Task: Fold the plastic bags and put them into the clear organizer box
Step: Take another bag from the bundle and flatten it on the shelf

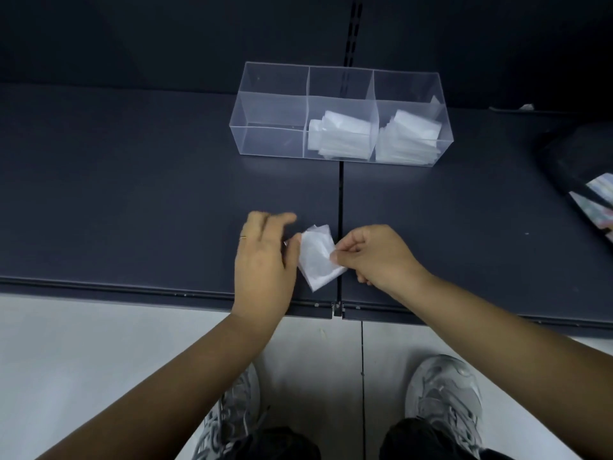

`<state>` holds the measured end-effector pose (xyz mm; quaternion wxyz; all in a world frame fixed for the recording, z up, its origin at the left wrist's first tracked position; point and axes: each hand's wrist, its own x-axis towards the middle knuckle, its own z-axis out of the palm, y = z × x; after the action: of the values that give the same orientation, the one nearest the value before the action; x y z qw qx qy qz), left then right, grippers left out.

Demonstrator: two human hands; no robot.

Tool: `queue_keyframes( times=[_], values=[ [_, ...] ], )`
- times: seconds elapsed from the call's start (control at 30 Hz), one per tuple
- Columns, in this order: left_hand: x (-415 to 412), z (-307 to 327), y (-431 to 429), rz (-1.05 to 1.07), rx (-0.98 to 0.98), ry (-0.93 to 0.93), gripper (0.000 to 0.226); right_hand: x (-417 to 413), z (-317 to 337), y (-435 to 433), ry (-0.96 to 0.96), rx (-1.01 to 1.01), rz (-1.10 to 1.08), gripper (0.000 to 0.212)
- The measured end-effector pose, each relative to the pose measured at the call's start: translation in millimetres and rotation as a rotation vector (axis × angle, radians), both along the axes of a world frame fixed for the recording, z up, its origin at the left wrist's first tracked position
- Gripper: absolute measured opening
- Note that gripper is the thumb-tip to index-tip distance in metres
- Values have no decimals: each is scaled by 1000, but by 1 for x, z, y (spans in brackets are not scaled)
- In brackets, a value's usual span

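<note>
A small folded white plastic bag (316,258) lies on the dark shelf near its front edge, between my hands. My right hand (374,254) pinches the bag's right edge between thumb and forefinger. My left hand (267,257) lies at the bag's left edge with fingers stretched out, thumb touching the bag. The clear organizer box (272,104) stands farther back with three compartments. Folded white bags (340,134) fill the middle compartment, and more folded bags (409,137) fill the right one. The left compartment holds nothing.
The dark shelf (132,194) has a vertical seam running just right of the bag. A black bag with printed packets (590,180) sits at the right edge. Below the shelf's front lip are the pale floor and my two grey shoes.
</note>
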<state>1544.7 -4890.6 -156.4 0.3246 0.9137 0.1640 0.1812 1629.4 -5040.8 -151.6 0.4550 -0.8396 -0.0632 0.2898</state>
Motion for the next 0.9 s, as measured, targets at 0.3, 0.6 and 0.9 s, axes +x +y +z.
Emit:
queue_keyframes(
  times=[0.3, 0.6, 0.9],
  values=[
    [-15, -29, -7, -310, 474, 458, 64, -7, 1, 9, -232, -167, 85, 6],
    [-15, -28, -5, -247, 530, 553, 90, -25, -22, -9, -694, -349, 137, 22],
    [-15, -29, -8, -185, 497, 595, 94, -30, -16, 6, -576, -339, 116, 16]
  ],
)
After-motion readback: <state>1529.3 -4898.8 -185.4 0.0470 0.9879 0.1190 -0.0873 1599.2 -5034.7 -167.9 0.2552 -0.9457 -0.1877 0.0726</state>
